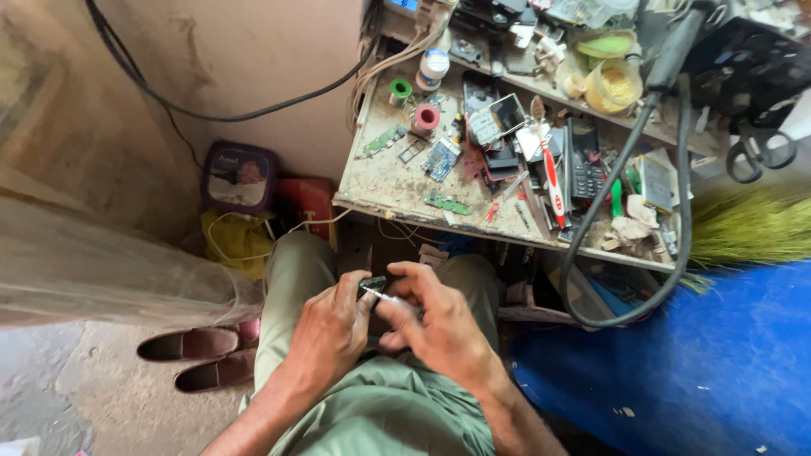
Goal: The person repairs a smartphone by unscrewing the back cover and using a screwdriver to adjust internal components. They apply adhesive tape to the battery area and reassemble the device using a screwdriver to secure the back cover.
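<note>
Over my lap, my left hand grips a small black device between thumb and fingers. My right hand pinches a thin metal tool whose tip rests against the black device. Both hands meet just below the front edge of a worn workbench. I sit in green trousers. Most of the device is hidden by my fingers.
The workbench carries circuit boards, a black keypad phone, a red-and-white screwdriver, wire spools and yellow tubs. A thick black cable loops down at right. Brown shoes lie on the floor at left, a blue sheet at right.
</note>
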